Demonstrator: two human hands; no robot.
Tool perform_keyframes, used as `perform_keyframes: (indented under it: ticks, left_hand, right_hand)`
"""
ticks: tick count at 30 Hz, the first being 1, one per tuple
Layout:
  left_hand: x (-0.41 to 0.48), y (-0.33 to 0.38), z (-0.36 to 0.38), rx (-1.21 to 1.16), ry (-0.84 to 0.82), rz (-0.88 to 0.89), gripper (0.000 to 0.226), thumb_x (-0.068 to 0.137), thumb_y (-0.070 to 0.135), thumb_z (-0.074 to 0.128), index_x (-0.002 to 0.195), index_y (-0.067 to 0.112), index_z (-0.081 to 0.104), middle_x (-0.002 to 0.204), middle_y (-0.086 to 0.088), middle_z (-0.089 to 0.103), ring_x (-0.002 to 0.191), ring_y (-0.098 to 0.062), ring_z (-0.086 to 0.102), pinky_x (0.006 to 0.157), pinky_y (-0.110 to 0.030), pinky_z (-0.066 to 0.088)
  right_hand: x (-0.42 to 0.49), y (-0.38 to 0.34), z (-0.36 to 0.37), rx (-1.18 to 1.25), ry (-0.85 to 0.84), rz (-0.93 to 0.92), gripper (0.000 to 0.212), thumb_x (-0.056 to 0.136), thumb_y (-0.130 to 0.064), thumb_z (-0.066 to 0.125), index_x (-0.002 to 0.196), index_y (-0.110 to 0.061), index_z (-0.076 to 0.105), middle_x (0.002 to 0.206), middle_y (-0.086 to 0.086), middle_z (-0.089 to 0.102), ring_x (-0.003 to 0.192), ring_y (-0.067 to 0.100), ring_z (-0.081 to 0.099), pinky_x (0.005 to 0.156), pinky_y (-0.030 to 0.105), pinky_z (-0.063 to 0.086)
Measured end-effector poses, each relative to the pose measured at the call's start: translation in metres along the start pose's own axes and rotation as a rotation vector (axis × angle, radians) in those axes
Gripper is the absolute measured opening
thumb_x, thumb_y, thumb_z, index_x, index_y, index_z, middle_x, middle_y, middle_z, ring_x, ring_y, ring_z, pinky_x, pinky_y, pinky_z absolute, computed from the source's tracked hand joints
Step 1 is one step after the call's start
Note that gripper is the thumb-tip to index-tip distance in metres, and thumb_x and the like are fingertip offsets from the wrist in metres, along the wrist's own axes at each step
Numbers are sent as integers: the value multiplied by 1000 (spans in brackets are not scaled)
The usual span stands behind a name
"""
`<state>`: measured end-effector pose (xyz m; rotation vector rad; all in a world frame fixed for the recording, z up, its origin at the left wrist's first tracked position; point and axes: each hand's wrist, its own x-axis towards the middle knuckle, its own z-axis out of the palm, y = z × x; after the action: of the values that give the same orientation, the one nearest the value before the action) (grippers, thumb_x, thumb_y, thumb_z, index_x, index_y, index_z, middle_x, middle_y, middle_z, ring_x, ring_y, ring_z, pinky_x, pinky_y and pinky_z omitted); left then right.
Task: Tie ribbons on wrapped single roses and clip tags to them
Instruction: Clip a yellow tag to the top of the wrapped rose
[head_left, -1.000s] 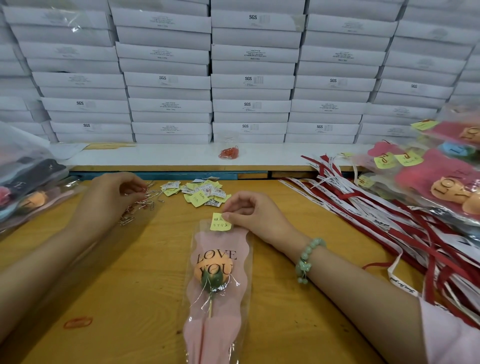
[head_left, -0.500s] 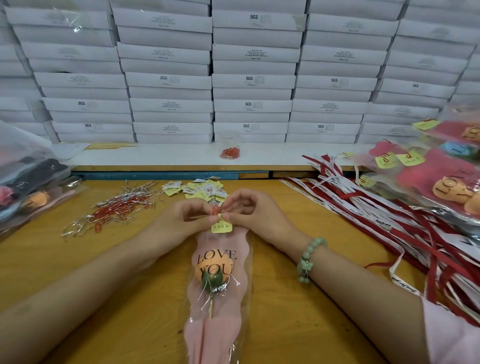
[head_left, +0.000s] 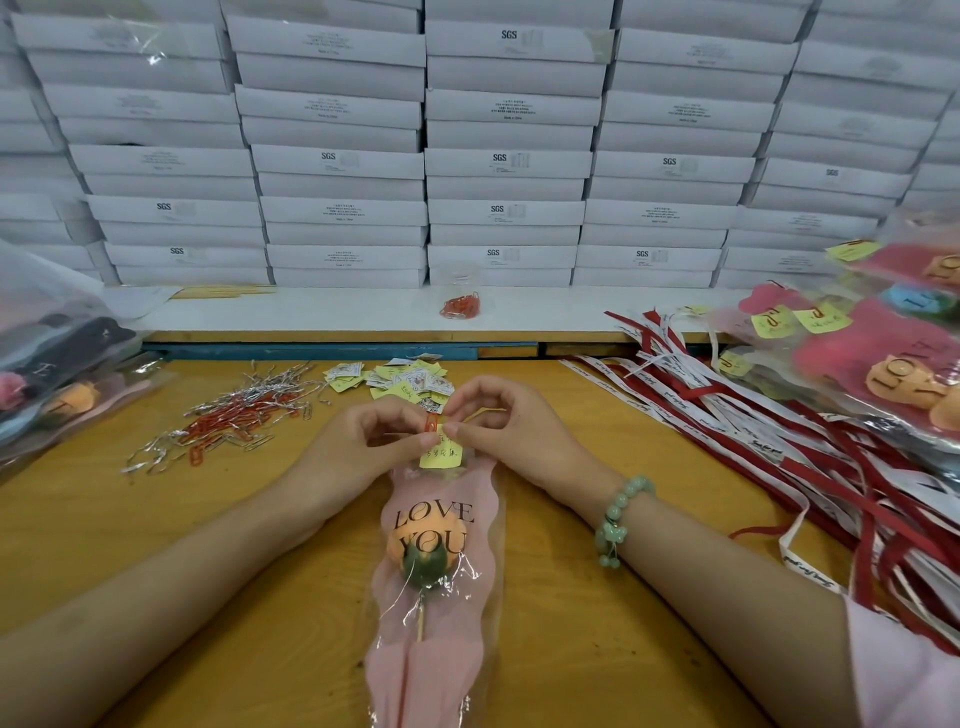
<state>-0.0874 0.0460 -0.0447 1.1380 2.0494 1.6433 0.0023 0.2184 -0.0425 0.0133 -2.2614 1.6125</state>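
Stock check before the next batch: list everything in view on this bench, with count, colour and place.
wrapped rose: one, pink wrap, orange bloom, table centre
yellow tag: one, at wrap's top edge
red paper clip: one, at the fingertips
loose clips: many, red and silver, table left
loose tags: pile, yellow and white, beyond the hands
ribbons: many, red and white, table right
tagged roses: several, pink wraps, far right
bagged roses: several, mixed colours, far left
ledge clips: bunch, red, white ledge
boxes: many, white, stacked behind
table: one, yellow wood
bracelet: one, green, right wrist
left hand: pinches the clip
right hand: pinches the tag
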Motion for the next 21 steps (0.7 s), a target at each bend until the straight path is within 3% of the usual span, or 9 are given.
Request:
perform_keyframes:
  ticks: [8, 14, 21]
  left_hand:
    - [0, -1, -1, -17, 11, 1, 6, 81, 16, 73, 83, 10, 74, 95, 0, 69, 90, -11, 66, 78, -17, 52]
    - [-3, 2, 0, -3, -29, -18, 4, 83, 23, 71, 82, 21, 75, 85, 0, 73, 77, -7, 67, 66, -12, 50]
    - [-4, 3, 0, -43, -22, -29, 4, 82, 24, 71, 82, 25, 75, 87, -2, 74, 79, -10, 68, 67, -14, 52]
  right_hand:
    - [0, -1, -1, -8, -10, -12, 17, 84, -4, 72, 99, -9, 66, 93, 5, 68, 79, 13, 66, 75, 22, 56]
    - [-1, -3, 0, -29, -7, -34, 17, 84, -3, 72, 99, -6, 67, 92, 9, 69, 83, 14, 64, 81, 31, 55]
    - [-1, -2, 0, -3, -5, -3, 16, 86, -6, 71, 101, -6, 66, 97, 10, 69, 77, 14, 65, 73, 25, 55]
